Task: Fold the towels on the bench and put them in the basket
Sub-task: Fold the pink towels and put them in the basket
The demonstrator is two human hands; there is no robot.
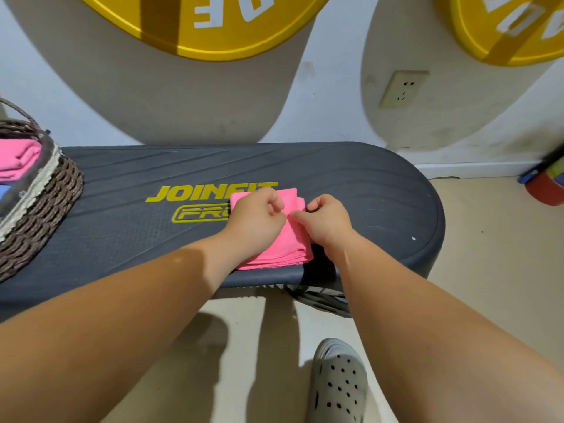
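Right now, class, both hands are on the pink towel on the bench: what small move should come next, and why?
Probably press the pink towel flat to finish its fold: both the left hand and right hand pinch its top layer, and the basket with a folded towel waits at the left.

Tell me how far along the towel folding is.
Done: a folded pink towel already lies in the wicker basket at the bench's left end. In hand: the left hand and right hand pinch the top of another pink towel, folded small on the bench. Left: finish it and move it to the basket. No other loose towels show on the bench.
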